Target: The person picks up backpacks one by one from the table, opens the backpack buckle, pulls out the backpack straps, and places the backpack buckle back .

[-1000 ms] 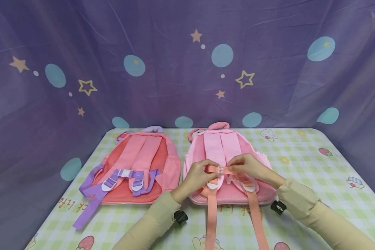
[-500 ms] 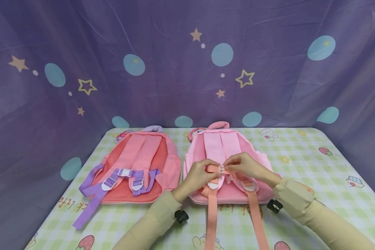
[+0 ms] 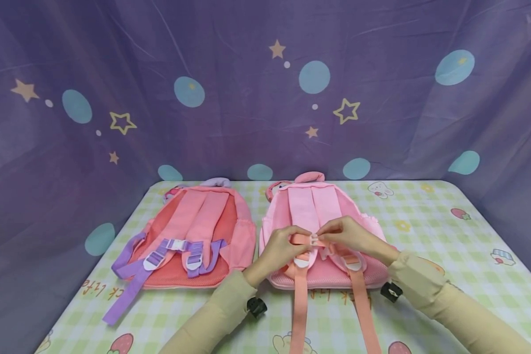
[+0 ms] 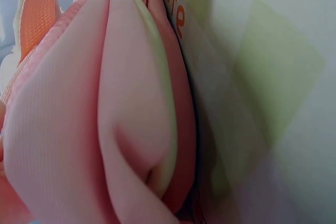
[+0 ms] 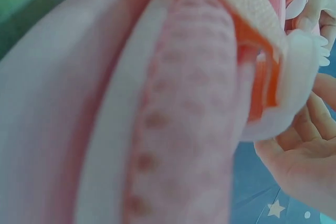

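A light pink backpack [image 3: 301, 211] lies with its strap side up, orange webbing straps [image 3: 300, 309] hanging toward the near edge. Above its lower back, my left hand [image 3: 280, 250] pinches an orange strap beside a small white buckle [image 3: 313, 240]. From the other side, my right hand [image 3: 351, 235] pinches at the buckle's right end and its strap. Whether the buckle halves are fully joined cannot be told. The left wrist view shows mostly the backpack's side [image 4: 136, 77]; in the right wrist view, my right hand [image 5: 304, 156] is partly visible behind a white strap adjuster [image 5: 299, 77].
A coral backpack [image 3: 234, 206] with purple straps [image 3: 128, 295] and a white buckle [image 3: 177, 245] lies to the left. Both bags rest on a green checked tablecloth [image 3: 447, 255]. A purple curtain [image 3: 248, 123] stands behind and at the sides.
My right hand has moved slightly left, closer to my left hand and the white buckle. My left hand has hardly moved, and both backpacks stay in place.
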### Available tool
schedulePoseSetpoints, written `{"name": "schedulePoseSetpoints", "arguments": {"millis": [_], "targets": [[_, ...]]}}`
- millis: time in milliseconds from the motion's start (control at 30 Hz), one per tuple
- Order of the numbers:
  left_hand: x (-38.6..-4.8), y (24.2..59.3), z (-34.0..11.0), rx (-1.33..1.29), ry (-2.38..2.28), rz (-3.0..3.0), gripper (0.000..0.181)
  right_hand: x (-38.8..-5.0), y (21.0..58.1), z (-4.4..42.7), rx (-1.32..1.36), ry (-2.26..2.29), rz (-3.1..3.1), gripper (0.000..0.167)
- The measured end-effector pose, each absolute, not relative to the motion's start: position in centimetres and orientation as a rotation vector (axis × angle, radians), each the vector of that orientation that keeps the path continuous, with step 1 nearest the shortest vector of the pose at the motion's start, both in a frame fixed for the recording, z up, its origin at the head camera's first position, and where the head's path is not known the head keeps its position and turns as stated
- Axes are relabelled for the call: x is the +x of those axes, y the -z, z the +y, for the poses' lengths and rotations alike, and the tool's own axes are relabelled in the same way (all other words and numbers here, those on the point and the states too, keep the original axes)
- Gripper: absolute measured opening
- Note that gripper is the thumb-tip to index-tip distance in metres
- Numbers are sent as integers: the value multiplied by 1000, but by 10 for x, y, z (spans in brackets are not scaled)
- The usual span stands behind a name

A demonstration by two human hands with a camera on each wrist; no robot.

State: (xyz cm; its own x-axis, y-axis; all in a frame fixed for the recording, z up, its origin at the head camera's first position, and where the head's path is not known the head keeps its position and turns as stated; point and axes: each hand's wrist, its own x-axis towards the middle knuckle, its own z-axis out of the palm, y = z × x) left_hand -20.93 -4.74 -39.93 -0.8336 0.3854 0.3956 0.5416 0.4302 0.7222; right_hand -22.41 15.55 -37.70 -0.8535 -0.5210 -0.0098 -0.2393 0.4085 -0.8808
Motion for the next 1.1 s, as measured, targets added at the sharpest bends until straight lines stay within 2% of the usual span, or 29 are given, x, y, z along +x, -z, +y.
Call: {"name": "schedulePoseSetpoints", "arguments": {"millis": [533,1100], "targets": [[-209,399,-48,-806,1370,-2503,25,-225,382,168,-690,1397,2435,20],[-208,397,-48,-768,1468,-2561,25,-226,382,160,-698,1453,2420,17]]}}
